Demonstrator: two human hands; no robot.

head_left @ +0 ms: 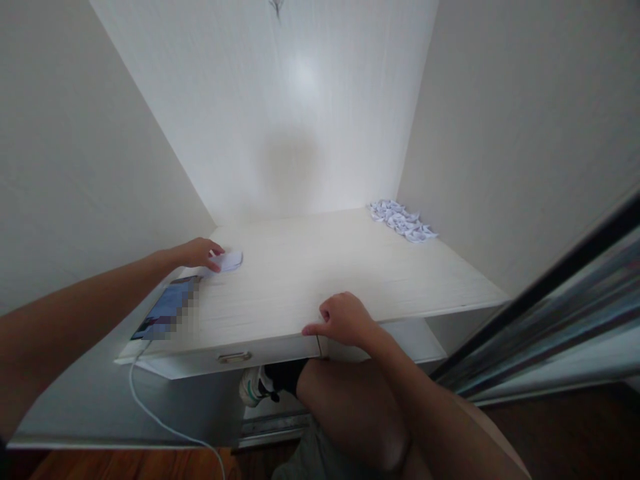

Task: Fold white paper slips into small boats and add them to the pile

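Observation:
At the left side of the white desk (280,287), my left hand (199,253) has its thumb and fingers around the left end of a small stack of white paper slips (232,261). The stack lies flat, and its right end sticks out past my fingertips. My right hand (347,319) rests at the front edge of the desk. Its fingers are curled in and its thumb points left along the edge. Nothing shows in it.
A phone or tablet (167,310) lies at the desk's left edge, with a white cable (165,427) hanging down. Folded white paper pieces (403,221) are heaped at the back right corner. Below the desktop is a drawer with a metal handle (234,358). Walls enclose three sides.

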